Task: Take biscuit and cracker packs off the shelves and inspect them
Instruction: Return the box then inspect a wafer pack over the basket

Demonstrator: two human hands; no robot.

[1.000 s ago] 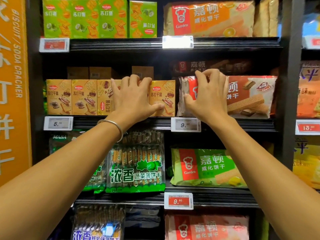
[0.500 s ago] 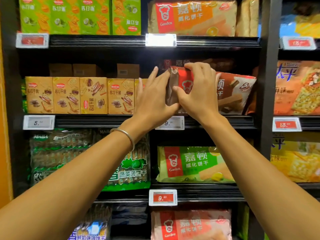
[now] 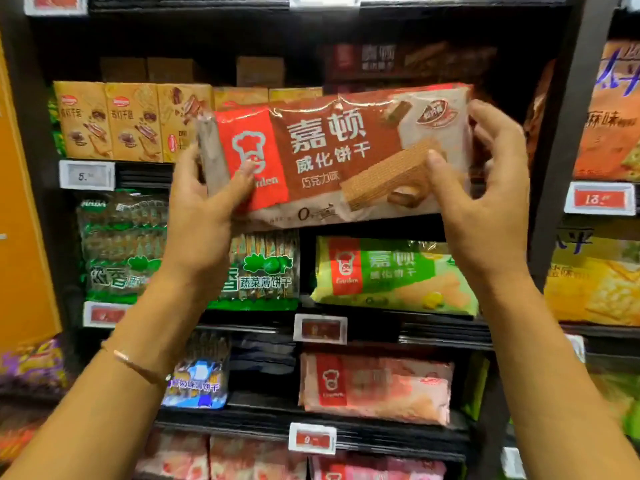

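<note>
Shelves (image 3: 443,330) blur as left hand (image 3: 204,216), right hand (image 3: 485,202) cover wafer pack (image 3: 329,150) ends.

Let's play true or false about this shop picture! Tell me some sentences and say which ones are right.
1. The left hand and the right hand both hold the brown wafer pack. True.
2. The brown wafer pack's front is turned away from the camera. False: its front, with the wafer picture, faces the camera.
3. A green wafer pack lies on the shelf below it. True.
4. The bracelet is on the right wrist. False: it is on the left wrist.
</note>
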